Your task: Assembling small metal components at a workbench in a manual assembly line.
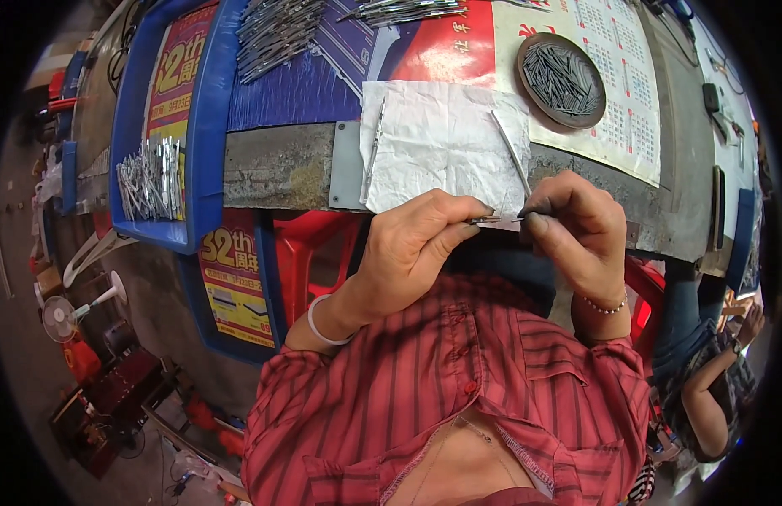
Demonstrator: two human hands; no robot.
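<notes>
My left hand (418, 240) pinches a thin metal piece (490, 220) between thumb and forefinger, just in front of the bench edge. My right hand (577, 226) meets it from the right, its dark-stained fingertips closed on the other end of the same piece. Both hands hover over my lap, below a crumpled white sheet (442, 143) on the bench. Two loose slim metal rods (372, 152) (511, 152) lie on that sheet.
A round dish of small dark pins (561, 80) sits at the back right on a calendar sheet. A blue tray (207, 126) at left holds shiny metal parts (151, 179); more lie in piles (277, 34) farther back. Another person's arm (703, 396) is at lower right.
</notes>
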